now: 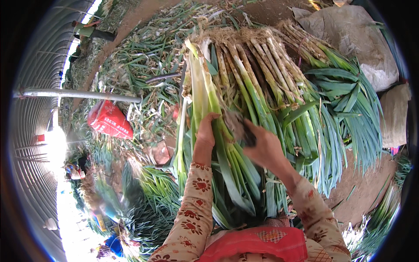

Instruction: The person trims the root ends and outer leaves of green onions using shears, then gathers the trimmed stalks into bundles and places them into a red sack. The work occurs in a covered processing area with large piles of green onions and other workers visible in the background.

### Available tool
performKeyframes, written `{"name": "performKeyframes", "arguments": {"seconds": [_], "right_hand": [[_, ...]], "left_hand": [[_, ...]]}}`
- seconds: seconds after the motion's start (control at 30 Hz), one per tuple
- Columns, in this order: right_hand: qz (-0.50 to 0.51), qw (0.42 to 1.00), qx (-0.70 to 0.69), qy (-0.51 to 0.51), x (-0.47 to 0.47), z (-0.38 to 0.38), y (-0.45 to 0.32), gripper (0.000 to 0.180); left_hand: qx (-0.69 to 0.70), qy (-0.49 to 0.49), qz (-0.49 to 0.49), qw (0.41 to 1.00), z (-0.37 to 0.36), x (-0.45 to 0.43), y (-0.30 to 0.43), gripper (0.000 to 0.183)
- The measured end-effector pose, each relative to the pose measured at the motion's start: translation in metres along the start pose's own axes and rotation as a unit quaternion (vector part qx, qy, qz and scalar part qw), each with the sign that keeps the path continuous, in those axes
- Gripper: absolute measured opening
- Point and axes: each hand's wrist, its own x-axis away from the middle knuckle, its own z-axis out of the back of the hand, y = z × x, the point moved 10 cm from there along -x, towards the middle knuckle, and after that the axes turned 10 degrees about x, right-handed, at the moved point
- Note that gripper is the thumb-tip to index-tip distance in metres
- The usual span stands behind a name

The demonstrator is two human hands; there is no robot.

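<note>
My left hand [207,132] is closed around the green upper part of a large leek-like green onion stalk [212,95]. Pale, clean-looking white stalks [197,83] lie beside it. Close by on the right, my right hand [266,145] grips a small dark object [249,132], too blurred to name. Brownish-grey matter [235,122], also blurred, touches it near the stalk's leaf joint. To the right lies a row of unpeeled green onions [278,78], roots pointing away from me and leaves towards me.
A tied green onion bundle [311,49] lies at the right, near a pale sack [350,39]. Leaf scraps [137,65] cover the ground at left. A metal pole [81,95] reaches in above a red bag [109,120]. Another person [90,30] is far off.
</note>
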Motion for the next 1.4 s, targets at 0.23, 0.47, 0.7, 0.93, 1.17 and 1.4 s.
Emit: {"name": "performKeyframes", "arguments": {"seconds": [0.23,0.47,0.7,0.93,1.17,1.4], "right_hand": [[-0.044,0.995,-0.014,-0.092,-0.066,-0.009,-0.020,0.077],[0.000,0.997,0.053,-0.059,-0.073,-0.041,-0.031,0.074],[-0.086,0.982,0.047,-0.159,-0.170,-0.069,-0.027,0.073],[-0.002,0.986,0.151,-0.071,-0.153,-0.068,-0.031,0.056],[0.023,0.983,0.181,-0.010,-0.192,-0.066,-0.042,0.052],[0.054,0.988,0.092,-0.109,-0.179,-0.053,-0.048,0.062]], "left_hand": [[0.048,-0.047,0.034,0.997,0.022,-0.010,-0.003,0.040],[0.067,-0.034,0.024,0.997,0.027,0.003,0.010,0.041],[0.152,-0.087,0.065,0.982,0.029,-0.003,-0.007,0.041],[0.199,-0.115,0.093,0.969,0.011,0.014,0.001,0.054],[0.205,-0.114,0.069,0.970,0.021,0.006,0.000,0.052],[0.162,-0.080,0.069,0.981,0.023,0.005,-0.002,0.043]]}}
